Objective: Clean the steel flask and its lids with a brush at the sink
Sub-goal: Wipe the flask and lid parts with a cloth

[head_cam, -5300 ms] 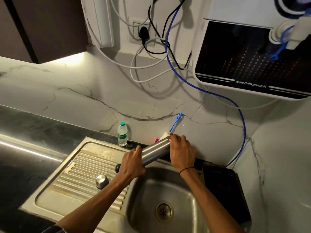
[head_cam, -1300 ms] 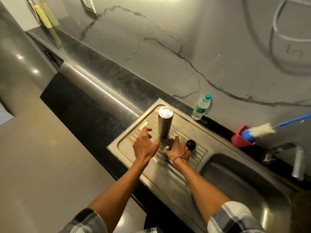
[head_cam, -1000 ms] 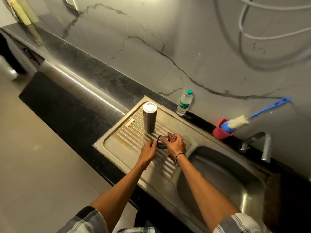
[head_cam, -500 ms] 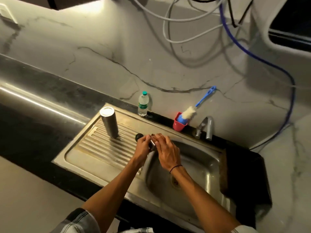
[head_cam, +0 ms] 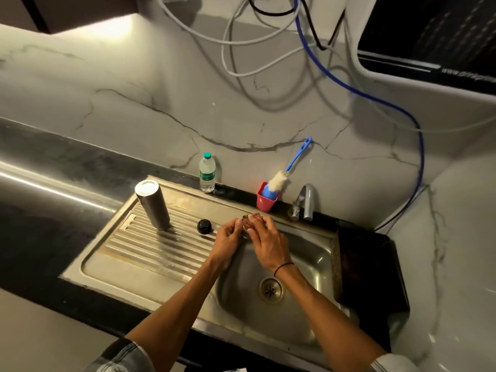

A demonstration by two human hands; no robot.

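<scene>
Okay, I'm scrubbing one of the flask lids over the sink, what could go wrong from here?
1. Both hands, left hand and right hand, pinch the small lid right at the basin's edge; if wet, it may slip into the sink.
2. The flask stands upside down on the ribbed drainboard near your left arm; a bump could topple it.
3. The black lid lies loose beside your left hand and might roll.

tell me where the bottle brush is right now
In the head view the bottle brush stands head-down in the red cup at the back edge of the sink, between the water bottle and the tap.
</scene>
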